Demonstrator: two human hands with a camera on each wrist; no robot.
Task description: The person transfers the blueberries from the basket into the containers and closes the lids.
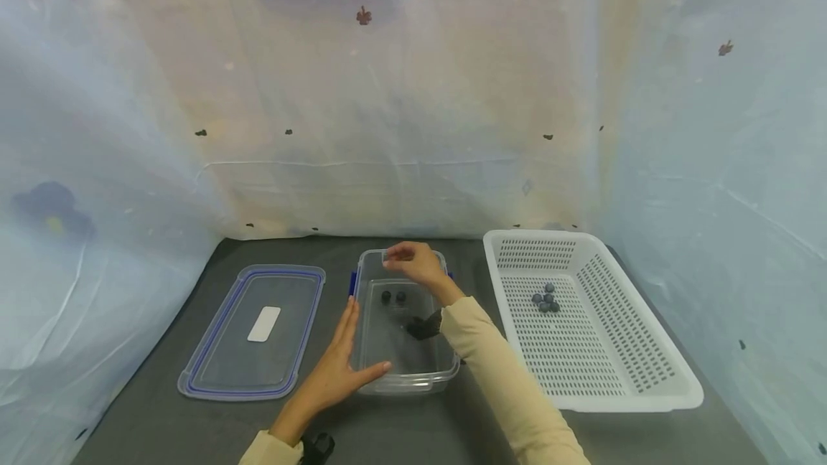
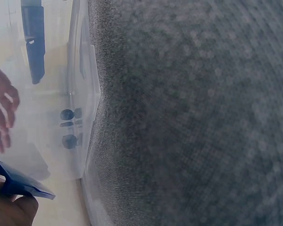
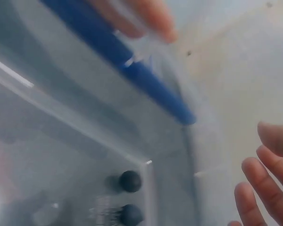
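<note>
A clear plastic food container (image 1: 408, 383) with blue side latches stands in the middle of the table, its top uncovered. Two blueberries (image 1: 393, 298) lie on its floor towards the far end. Along the container's left side rests my left hand (image 1: 337, 368), fingers straight and thumb spread towards the near part of the box. In the left wrist view its fingers lie against a blue latch (image 2: 20, 182). My right hand (image 1: 418, 265) hovers over the far end of the container. Its fingers (image 3: 262, 181) are loosely bent with nothing between them in the right wrist view.
To the right stands a white perforated basket (image 1: 665, 400) with several blueberries (image 1: 544, 305) on its floor. A clear lid (image 1: 291, 361) with a blue seal and a white label lies flat at the left. Patterned sheeting (image 1: 413, 185) walls the back and both sides.
</note>
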